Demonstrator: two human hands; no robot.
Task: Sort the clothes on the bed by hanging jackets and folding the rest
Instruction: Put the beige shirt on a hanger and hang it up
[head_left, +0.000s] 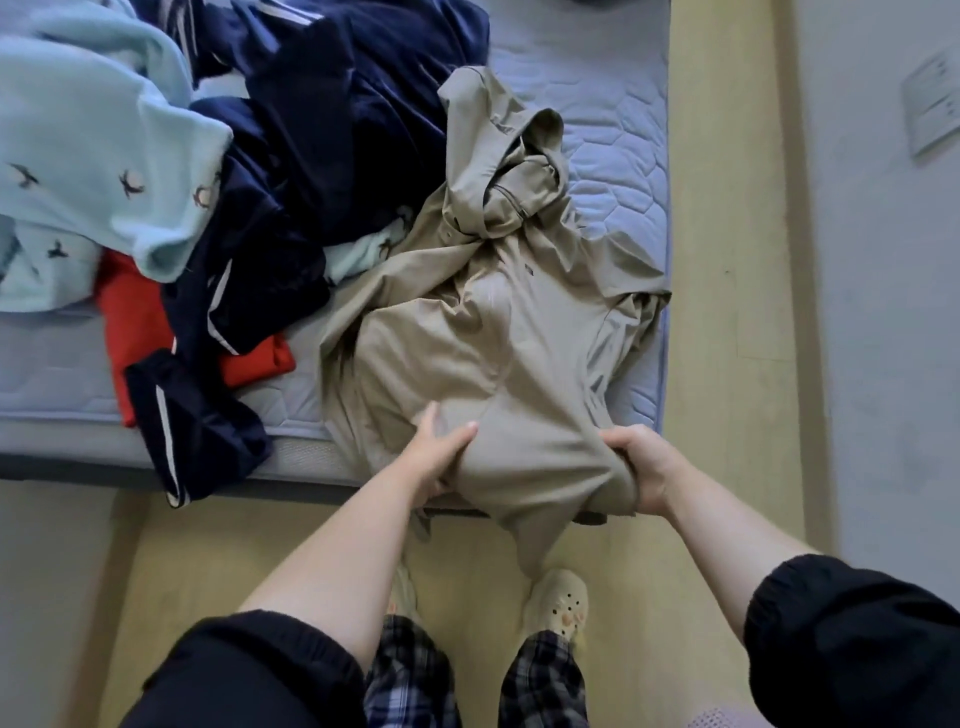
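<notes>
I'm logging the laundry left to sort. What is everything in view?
jacket: one, beige, bed's near right corner, hanging over the edge
navy clothes: heap, count unclear, white-striped, bed's middle
fleece: one seen, pale blue, bird print, upper left
red garment: one, under the navy clothes
mattress: one, lilac-grey, beneath everything
wall plate: one, white, right
clogs: two, cream, floor
left hand: grips the jacket
right hand: grips the jacket

My black, elastic-cuffed sleeves (249, 670) are pushed up both forearms; below them, dark blue-and-white plaid trousers (545, 680) and cream clogs (558, 592) with round vent holes, a small charm (567, 618) on one.
</notes>
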